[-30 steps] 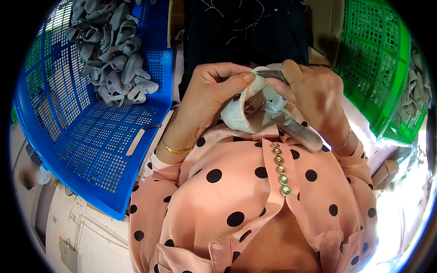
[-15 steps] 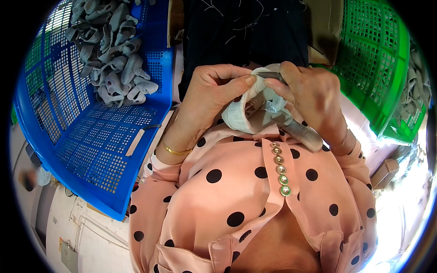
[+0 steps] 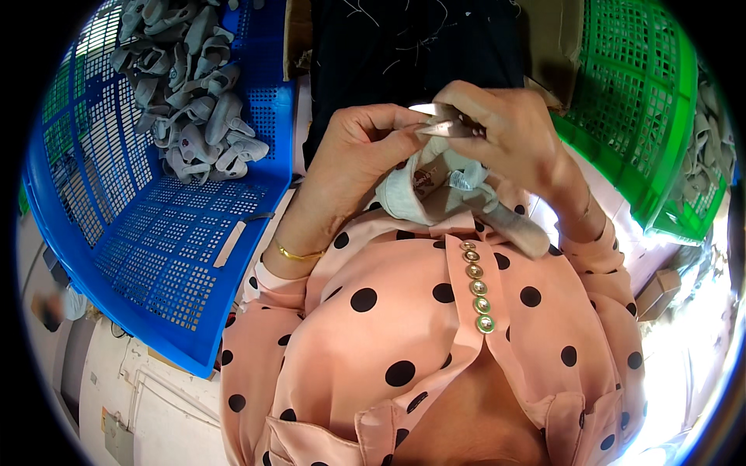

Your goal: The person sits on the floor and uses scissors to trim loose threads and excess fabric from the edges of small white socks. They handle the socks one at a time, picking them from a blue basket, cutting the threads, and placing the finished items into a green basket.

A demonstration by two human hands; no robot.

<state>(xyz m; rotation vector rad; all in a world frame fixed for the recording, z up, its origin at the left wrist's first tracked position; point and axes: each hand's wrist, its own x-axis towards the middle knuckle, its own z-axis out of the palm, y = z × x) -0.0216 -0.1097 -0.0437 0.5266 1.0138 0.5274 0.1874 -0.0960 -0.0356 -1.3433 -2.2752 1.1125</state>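
A small light-grey shoe (image 3: 402, 198) with a strap and a sole end lying against my shirt sits between my hands. My left hand (image 3: 357, 151) pinches its upper edge between thumb and fingers. Closed around a pair of thread snips (image 3: 465, 128), my right hand (image 3: 517, 136) holds them just above that edge. The two bright blade tips are spread apart and point at my left fingertips. Part of the shoe's rim is hidden behind my fingers and the blades.
A blue perforated basket (image 3: 167, 256) on the left holds a heap of grey shoes (image 3: 198, 109). On the right stands a green basket (image 3: 633, 132), with more grey shoes (image 3: 703, 147) beyond its wall. Cardboard (image 3: 552, 43) stands by my dark trousers (image 3: 412, 54), which carry loose threads.
My right hand has lifted slightly with the snips, and their blades have spread apart and turned into the light. My left hand and the shoe have barely moved.
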